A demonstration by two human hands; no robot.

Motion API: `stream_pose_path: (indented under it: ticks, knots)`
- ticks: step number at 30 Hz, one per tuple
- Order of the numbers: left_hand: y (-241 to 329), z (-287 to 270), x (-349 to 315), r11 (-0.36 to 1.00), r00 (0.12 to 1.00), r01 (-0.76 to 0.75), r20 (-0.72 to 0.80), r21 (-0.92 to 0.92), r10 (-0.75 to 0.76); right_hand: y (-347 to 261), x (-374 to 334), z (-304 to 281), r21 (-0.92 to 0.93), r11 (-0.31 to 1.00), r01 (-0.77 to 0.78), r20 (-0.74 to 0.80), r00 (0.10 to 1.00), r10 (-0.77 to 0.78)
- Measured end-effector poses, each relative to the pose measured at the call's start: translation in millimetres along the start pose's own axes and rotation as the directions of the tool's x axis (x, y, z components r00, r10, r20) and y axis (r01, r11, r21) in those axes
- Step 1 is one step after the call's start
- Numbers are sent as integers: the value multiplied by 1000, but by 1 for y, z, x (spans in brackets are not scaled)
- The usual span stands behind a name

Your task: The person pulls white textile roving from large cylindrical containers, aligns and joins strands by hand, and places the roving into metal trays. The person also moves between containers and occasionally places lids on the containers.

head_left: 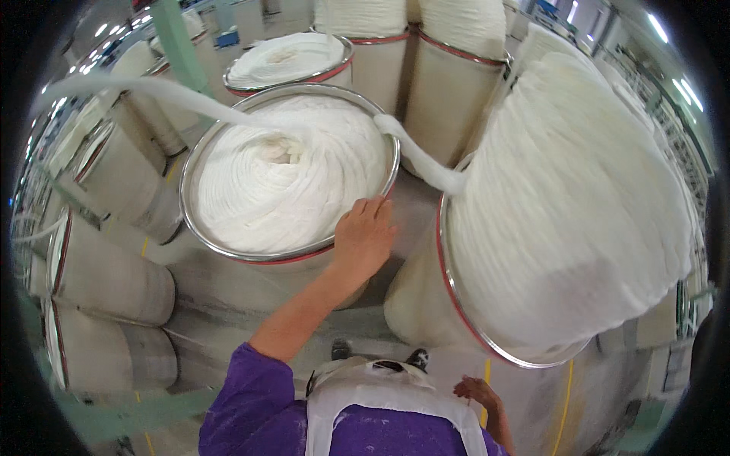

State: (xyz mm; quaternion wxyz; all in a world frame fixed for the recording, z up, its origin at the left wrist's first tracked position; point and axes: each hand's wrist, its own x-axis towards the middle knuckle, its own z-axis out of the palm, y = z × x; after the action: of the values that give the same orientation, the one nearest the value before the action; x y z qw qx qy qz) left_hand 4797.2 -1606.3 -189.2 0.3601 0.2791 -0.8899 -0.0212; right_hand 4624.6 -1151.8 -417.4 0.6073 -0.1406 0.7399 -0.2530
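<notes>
My left hand (pixel 366 235) reaches forward, its fingers curled over the near right rim of a round sliver can (pixel 290 257). Coiled white sliver (pixel 228 190) fills that can almost to its metal rim, with a small hollow in the middle. A loose rope of sliver (pixel 179 95) runs in from the upper left across the coils. Another length of sliver (pixel 422 159) hangs over the rim and reaches a second can (pixel 418 289) on the right, heaped high with sliver (pixel 570 205). Low beside my body, my right hand (pixel 479 391) hangs with fingers loosely apart, holding nothing.
More full cans stand behind, among them a low-filled can (pixel 289 61) and a tall heaped can (pixel 452 95). Several cans, such as a beige can (pixel 114 270), line the left. A green post (pixel 179 45) rises at the upper left. Yellow lines (pixel 564 403) mark the floor.
</notes>
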Motion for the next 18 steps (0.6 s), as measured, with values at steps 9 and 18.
stream_pose_path:
  ticks: [9, 18]
  knots:
    - [-59, -1, -45, 987, 988, -150, 41, 52, 148, -257, -5, 114, -428, 702, 569, 45, 790, -612]
    - [-117, -108, -103, 990, 985, 98, 134, 98, -110, -400, -16, 110, -89, 584, 807, -184, 563, -806]
